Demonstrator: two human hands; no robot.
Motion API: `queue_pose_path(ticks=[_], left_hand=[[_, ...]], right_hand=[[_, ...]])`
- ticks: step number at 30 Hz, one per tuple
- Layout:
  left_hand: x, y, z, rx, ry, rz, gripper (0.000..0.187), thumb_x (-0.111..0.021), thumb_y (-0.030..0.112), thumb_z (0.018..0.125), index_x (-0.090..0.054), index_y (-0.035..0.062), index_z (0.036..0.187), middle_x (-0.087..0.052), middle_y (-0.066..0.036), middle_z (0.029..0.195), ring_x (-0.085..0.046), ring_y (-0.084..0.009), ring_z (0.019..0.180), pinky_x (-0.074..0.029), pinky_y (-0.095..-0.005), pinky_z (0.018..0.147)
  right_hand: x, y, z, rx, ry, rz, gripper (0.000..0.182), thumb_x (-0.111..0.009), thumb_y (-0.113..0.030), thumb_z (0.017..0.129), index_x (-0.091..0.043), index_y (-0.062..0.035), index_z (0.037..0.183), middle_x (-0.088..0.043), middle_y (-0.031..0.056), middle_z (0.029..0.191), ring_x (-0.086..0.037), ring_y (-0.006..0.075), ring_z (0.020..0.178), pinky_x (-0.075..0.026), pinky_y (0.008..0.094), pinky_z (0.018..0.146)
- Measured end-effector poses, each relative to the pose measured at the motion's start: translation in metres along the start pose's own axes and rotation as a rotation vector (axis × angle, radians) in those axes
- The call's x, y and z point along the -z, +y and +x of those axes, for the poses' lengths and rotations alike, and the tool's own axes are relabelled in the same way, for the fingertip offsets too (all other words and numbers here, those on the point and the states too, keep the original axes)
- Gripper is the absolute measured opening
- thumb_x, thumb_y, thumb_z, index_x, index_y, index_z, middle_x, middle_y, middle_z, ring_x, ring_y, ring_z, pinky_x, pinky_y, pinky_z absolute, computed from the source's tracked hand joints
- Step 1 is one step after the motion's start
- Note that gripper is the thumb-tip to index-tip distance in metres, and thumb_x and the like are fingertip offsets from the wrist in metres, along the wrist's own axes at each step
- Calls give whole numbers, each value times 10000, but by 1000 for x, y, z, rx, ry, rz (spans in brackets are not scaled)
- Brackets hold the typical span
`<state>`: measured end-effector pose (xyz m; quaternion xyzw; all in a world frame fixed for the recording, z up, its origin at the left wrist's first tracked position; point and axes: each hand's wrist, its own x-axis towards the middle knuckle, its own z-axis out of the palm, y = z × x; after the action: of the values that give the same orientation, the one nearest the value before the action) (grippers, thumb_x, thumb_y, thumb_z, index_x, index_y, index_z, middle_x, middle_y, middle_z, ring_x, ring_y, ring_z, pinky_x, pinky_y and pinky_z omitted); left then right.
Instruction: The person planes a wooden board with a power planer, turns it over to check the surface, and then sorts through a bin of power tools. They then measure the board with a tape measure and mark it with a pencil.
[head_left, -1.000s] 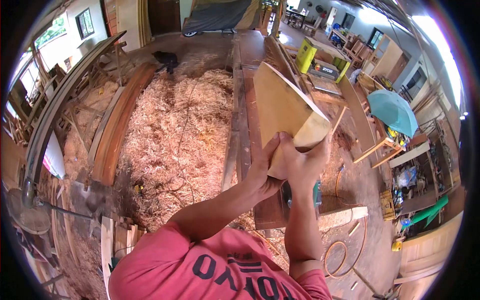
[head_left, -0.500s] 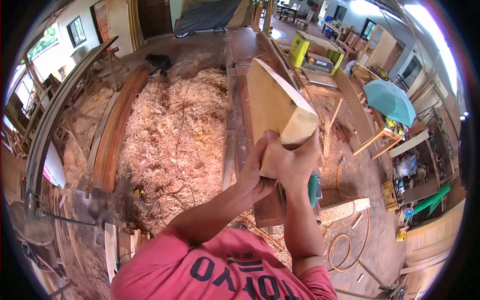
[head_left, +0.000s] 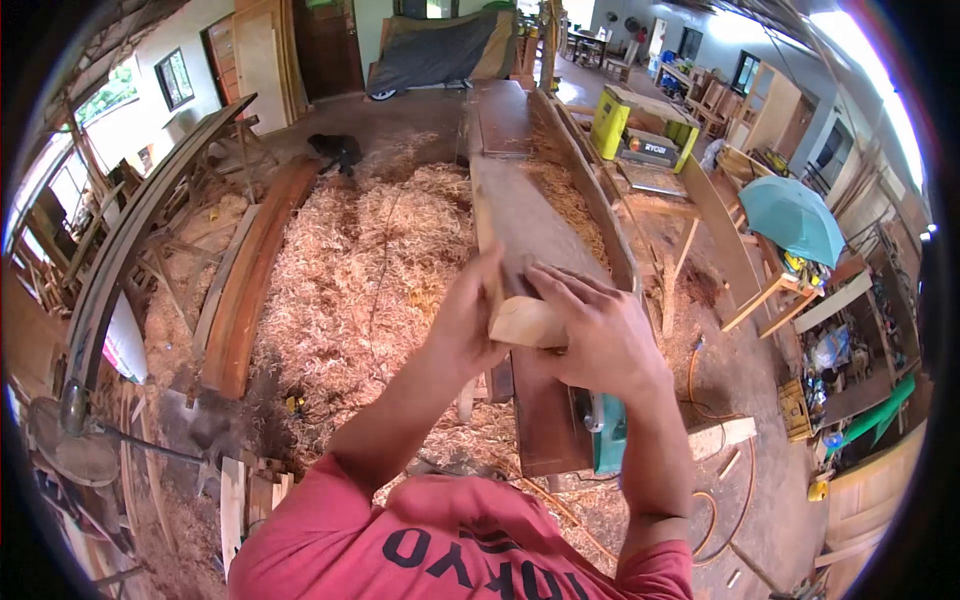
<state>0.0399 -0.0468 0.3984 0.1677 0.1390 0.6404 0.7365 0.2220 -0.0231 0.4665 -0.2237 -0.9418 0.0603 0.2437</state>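
Observation:
A long wooden board (head_left: 535, 225) points away from me above the dark workbench (head_left: 550, 420), its pale cut end nearest me. My left hand (head_left: 465, 315) grips the board's left edge near that end. Across the top and right side lies my right hand (head_left: 605, 330), its fingers wrapped over the wood. Just below my right hand, a teal power tool (head_left: 608, 435) sits at the bench's right edge, partly hidden by my forearm.
Wood shavings (head_left: 370, 260) cover the floor left of the bench. A green planer (head_left: 650, 135) stands ahead right, near a teal umbrella (head_left: 793, 220). Reddish planks (head_left: 260, 280) lie at left, a dark animal (head_left: 335, 152) beyond them. An orange hose (head_left: 700, 380) curls at right.
The board has been lowered and turned so its broad dark face is up. My left hand has shifted to its left edge and my right hand onto its top. The view has shifted slightly.

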Motion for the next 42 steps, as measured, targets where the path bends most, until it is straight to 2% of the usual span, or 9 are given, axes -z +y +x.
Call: queue_pose_path(ticks=[5,9,13,22,25,26,32,37,42], left_hand=[[-18,12,-7,-142,64,9,499,-591,356,942,-527,-2,1284,-672,-163,1135,-698,-285,1011,-600,-423,886],[-22,20,-7,-154,202,75,511,-599,392,934,-548,5,1264,-681,-152,1130,-705,-278,982,-609,-415,863],[-28,24,-7,-138,189,68,508,-593,411,936,-568,11,1247,-685,-149,1123,-708,-272,970,-612,-414,852],[-12,21,-4,-79,140,17,542,-596,428,934,-552,15,1282,-673,-160,1161,-694,-293,1020,-599,-439,880],[-4,7,-12,-82,200,114,579,-610,413,934,-508,15,1342,-636,-183,1236,-668,-306,1087,-565,-466,943],[0,0,-18,-93,227,154,595,-616,408,934,-491,14,1363,-622,-192,1262,-658,-310,1112,-552,-476,966],[154,-79,-67,422,394,364,709,-724,300,876,-421,-18,1433,-582,-192,1347,-610,-293,1194,-507,-428,1025],[225,-97,-115,218,575,1209,819,-837,330,741,-458,-31,1370,-648,-197,1242,-648,-309,1124,-519,-427,988],[194,-47,-182,461,772,1893,920,-859,441,650,-429,-63,1288,-648,-307,1125,-641,-449,1067,-526,-479,894]], right_hand=[[1,-1,-5,-9,437,-176,726,-838,-165,654,-571,-43,1318,-627,145,1261,-632,346,1111,-516,423,967],[-61,23,-20,-332,782,489,753,-834,-85,757,-482,19,1415,-637,175,1268,-654,262,1108,-523,355,919],[-70,36,-18,-332,859,525,744,-825,-39,761,-489,20,1422,-699,142,1163,-649,155,1054,-524,292,880],[-59,35,-27,-499,704,720,777,-847,-39,720,-505,7,1416,-681,125,1200,-643,170,1085,-528,305,910],[-56,39,-46,-309,717,329,805,-851,-39,668,-517,-5,1400,-637,170,1275,-637,267,1151,-516,363,960],[-60,45,-60,-259,633,187,795,-856,-62,628,-536,5,1352,-590,218,1330,-588,374,1223,-491,414,1011],[-175,37,-194,-426,80,338,743,-860,-205,677,-546,-1,1318,-555,241,1365,-564,393,1247,-511,449,998],[-203,38,-268,-628,-161,401,606,-830,-191,738,-596,14,1259,-612,224,1293,-603,389,1184,-523,426,976],[-217,109,-263,-643,94,508,505,-805,-121,741,-638,0,1202,-675,186,1125,-683,294,1017,-549,354,875]])
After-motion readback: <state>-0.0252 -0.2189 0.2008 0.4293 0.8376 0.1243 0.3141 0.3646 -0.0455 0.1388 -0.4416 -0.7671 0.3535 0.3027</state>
